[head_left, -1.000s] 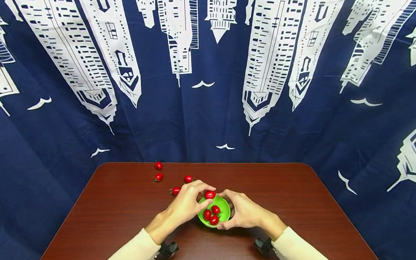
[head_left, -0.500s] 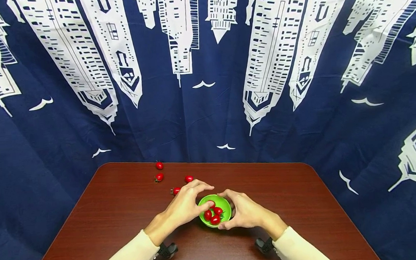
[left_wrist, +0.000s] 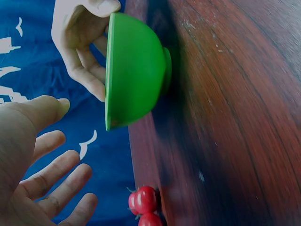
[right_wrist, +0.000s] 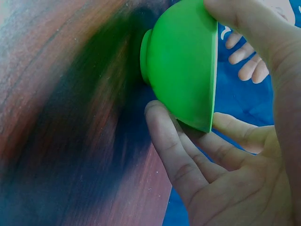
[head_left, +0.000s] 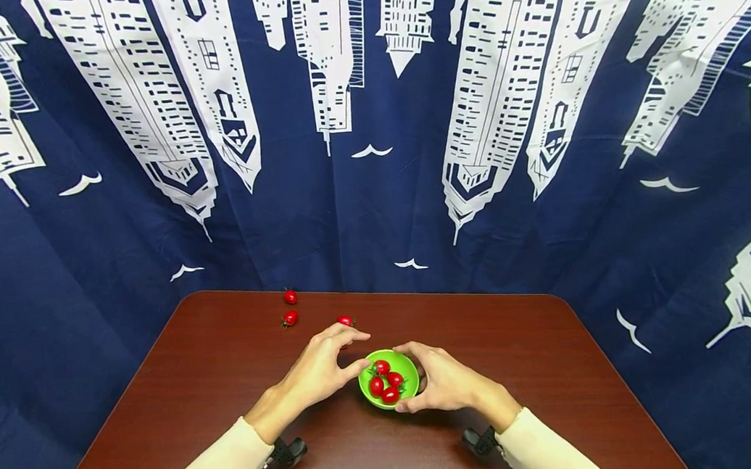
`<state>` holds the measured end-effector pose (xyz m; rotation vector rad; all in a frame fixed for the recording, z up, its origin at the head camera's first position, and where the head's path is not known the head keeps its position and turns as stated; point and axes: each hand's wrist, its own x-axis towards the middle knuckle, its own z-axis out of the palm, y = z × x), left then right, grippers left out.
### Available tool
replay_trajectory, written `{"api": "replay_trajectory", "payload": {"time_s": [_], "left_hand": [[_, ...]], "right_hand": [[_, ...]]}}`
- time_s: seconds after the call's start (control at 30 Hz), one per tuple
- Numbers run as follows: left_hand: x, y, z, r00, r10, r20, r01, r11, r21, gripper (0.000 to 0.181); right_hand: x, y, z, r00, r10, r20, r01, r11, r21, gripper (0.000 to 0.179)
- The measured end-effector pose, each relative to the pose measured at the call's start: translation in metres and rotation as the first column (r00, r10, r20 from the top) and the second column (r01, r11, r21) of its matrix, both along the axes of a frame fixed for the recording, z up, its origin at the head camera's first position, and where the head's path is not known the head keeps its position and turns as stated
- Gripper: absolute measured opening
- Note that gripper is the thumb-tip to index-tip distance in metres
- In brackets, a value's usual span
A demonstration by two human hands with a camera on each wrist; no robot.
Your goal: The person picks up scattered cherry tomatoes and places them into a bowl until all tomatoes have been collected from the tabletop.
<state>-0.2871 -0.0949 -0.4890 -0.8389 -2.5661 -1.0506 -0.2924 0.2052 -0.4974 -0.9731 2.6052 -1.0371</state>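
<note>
You are facing a reddish-brown tabletop (head_left: pixel 529 369) with rounded far corners. Two red tomatoes (head_left: pixel 290 318) are lying toward its far left corner, a third tomato (head_left: pixel 345 320) nearer the far edge's middle, a fourth tomato (head_left: pixel 343 347) showing only a sliver. A green bowl (left_wrist: pixel 136 70) is standing farther from that edge.

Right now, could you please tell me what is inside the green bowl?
The green bowl contains four red cherry tomatoes, lying close together. Whatever is directly beneath them is covered and cannot be seen.
</note>
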Motion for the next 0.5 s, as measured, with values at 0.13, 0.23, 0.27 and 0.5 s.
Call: {"api": "replay_trajectory", "payload": {"time_s": [0.13,0.23,0.27,0.5], "left_hand": [[0.0,-0.007,0.0,1.0,0.008,0.022,-0.008,1.0,0.014,0.044],[-0.001,-0.012,-0.001,0.999,0.029,0.014,-0.029,1.0,-0.001,0.043],[-0.001,-0.014,-0.002,0.999,0.037,0.007,-0.037,0.999,-0.007,0.043],[-0.003,-0.028,-0.005,0.996,0.089,-0.022,-0.089,0.996,-0.009,0.042]], "right_hand": [[0.001,-0.001,0.001,1.0,0.005,-0.014,-0.005,1.0,0.016,0.104],[0.002,-0.002,0.001,0.998,0.01,-0.069,-0.006,0.998,0.061,0.106],[0.002,-0.002,0.001,0.996,0.012,-0.093,-0.005,0.997,0.08,0.106],[0.003,-0.004,0.002,0.988,0.013,-0.153,0.008,0.991,0.137,0.104]]}}
